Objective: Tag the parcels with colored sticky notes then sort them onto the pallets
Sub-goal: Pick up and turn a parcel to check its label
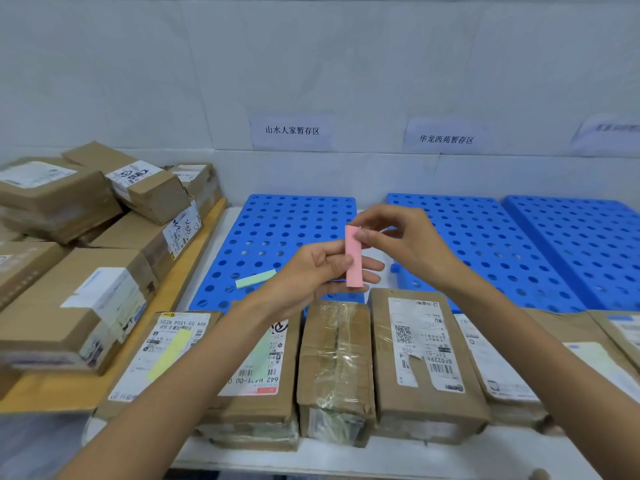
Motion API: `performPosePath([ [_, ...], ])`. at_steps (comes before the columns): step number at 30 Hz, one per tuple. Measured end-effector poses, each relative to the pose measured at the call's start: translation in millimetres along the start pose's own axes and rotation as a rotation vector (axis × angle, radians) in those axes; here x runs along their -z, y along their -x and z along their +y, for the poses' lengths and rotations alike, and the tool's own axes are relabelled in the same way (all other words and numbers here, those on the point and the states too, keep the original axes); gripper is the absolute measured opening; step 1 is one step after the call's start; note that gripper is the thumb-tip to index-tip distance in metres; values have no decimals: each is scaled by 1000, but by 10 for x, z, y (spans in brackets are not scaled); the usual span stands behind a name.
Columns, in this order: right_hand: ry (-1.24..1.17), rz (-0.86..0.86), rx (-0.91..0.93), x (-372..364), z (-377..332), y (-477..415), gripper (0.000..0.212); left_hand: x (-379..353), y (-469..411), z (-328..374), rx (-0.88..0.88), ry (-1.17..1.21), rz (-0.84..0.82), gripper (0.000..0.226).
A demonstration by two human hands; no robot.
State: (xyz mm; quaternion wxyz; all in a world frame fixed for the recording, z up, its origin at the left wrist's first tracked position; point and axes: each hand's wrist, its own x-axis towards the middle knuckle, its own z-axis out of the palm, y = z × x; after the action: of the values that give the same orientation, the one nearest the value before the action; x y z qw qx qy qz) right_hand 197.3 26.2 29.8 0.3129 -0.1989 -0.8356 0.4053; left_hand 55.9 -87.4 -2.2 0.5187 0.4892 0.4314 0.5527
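Pink sticky-note pad [354,257] | upright, long axis vertical | pinched by both hands

A parcel-sorting depot: taped cardboard parcels [424,358] with shipping labels crowd a white counter [221,237] beside blue perforated pallets [287,244] under paper zone signs [292,130] on the wall.

Both hands [322,268] [401,244] pinch a pink sticky-note pad [354,256] — above taped parcels [336,368].

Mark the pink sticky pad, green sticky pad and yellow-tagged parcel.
pink sticky pad [355,273], head view, lower half of its face.
green sticky pad [255,278], head view, centre of top.
yellow-tagged parcel [135,368], head view, its white label.
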Motion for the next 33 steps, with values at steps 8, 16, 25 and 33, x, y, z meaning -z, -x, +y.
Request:
performPosePath([
  [8, -332, 107, -145, 8, 32, 159, 17, 40, 96, 18, -24, 117, 174, 26],
  [16, -50, 109, -54, -56, 15, 227, 11, 7, 121, 18, -80, -18, 383, 17],
  [25, 359, 82, 134, -140, 54, 310, 25, -46, 150, 23, -136, -177, 395, 17],
  [33, 381, -4, 118, -95, -5, 294, 36, -49, 198, -12, -132, -177, 342, 20],
])
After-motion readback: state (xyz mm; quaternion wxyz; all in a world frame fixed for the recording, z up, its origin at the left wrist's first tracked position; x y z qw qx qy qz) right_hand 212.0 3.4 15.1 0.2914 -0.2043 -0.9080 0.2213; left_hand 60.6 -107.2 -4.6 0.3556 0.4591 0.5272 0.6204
